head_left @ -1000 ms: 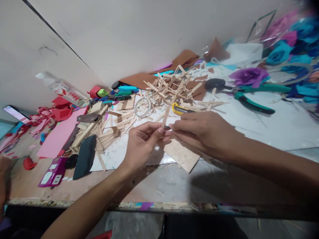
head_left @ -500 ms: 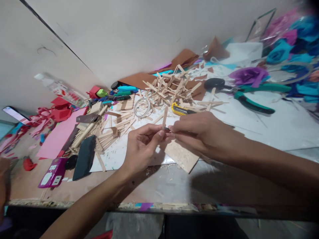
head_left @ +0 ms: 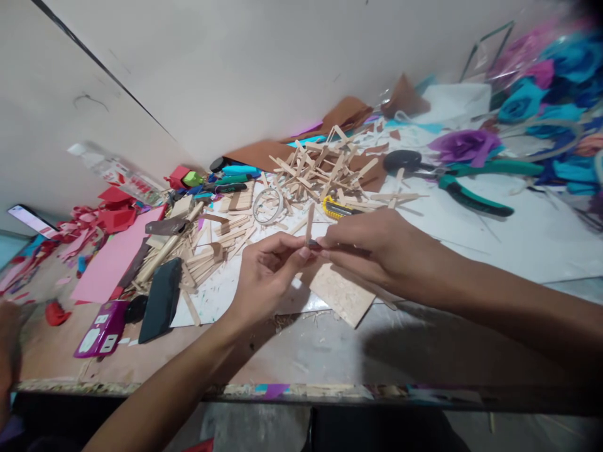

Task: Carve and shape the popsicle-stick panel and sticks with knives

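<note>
A wooden craft stick [head_left: 309,221] points upward, pinched between the thumb and fingers of my left hand [head_left: 269,271]. My right hand [head_left: 372,245] is closed round a small dark blade [head_left: 313,243], whose tip touches the stick near my left thumb. Most of the blade is hidden by the right fingers. Under both hands lies a flat wooden board [head_left: 343,294] with shavings on it. Just behind the right hand is a yellow and black utility knife [head_left: 338,208]. A pile of craft sticks [head_left: 325,166] rises beyond it.
Green-handled pliers [head_left: 475,198] lie at the right near paper flowers [head_left: 464,145]. A tape roll [head_left: 268,206], a dark block [head_left: 161,301] and a purple device [head_left: 101,329] sit leftward. A bottle [head_left: 115,172] leans by the wall. Another person's arm [head_left: 6,351] shows at the left edge.
The view has shifted slightly. Both hands keep their grips, and the stick and blade stay almost in place, with the stick turned a little more upright.
</note>
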`<state>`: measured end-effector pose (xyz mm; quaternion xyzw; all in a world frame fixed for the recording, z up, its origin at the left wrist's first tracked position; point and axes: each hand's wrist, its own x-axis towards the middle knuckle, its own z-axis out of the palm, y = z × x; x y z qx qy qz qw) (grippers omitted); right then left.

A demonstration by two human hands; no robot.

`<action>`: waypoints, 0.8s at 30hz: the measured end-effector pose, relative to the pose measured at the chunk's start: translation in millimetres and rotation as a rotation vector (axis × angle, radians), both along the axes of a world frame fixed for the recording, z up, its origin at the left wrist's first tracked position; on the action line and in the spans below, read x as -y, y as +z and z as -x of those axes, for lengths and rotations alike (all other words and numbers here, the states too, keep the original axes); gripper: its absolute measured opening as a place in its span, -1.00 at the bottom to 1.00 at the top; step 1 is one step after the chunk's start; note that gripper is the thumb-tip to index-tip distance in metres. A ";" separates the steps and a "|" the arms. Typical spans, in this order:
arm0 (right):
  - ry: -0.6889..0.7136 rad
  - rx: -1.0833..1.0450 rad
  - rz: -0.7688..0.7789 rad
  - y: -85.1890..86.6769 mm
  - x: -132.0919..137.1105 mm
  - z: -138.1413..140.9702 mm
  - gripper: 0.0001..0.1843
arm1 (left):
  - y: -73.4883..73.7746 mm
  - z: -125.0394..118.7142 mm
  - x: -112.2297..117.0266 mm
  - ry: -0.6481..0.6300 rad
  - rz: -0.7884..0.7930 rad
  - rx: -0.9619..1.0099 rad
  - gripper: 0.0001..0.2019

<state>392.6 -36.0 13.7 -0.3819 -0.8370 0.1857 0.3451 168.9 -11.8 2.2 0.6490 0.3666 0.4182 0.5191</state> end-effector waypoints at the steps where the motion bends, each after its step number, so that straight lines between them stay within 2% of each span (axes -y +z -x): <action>1: -0.029 -0.004 0.014 -1.1 -0.5 0.6 -0.76 | -0.9 0.2 -1.5 -0.003 0.002 0.010 -0.94; 3: -0.094 0.004 0.068 -2.7 -0.4 1.8 -0.78 | -3.1 0.5 -3.9 -0.002 0.012 0.026 -0.94; 6: -0.156 0.089 0.184 -1.9 1.6 3.6 -0.71 | -6.7 0.7 -5.8 0.032 0.010 0.033 -0.92; 9: -0.169 0.199 0.263 1.7 4.2 5.1 -0.64 | -9.1 2.1 -6.6 0.030 -0.009 0.041 -0.91; 12: -0.123 0.174 0.293 3.2 5.5 5.5 -0.61 | -8.7 4.5 -7.8 -0.027 -0.012 0.055 -0.90; 15: -0.061 0.107 0.283 1.2 4.8 4.4 -0.58 | -6.4 7.4 -10.2 -0.112 0.046 0.082 -0.92; 19: 0.000 0.123 0.202 -0.8 2.5 1.2 -0.57 | -4.0 12.7 -14.0 -0.233 0.161 0.136 -0.96; 24: 0.090 0.037 0.153 1.6 1.1 -0.7 -0.59 | -0.2 17.0 -14.2 -0.303 0.201 0.162 -0.92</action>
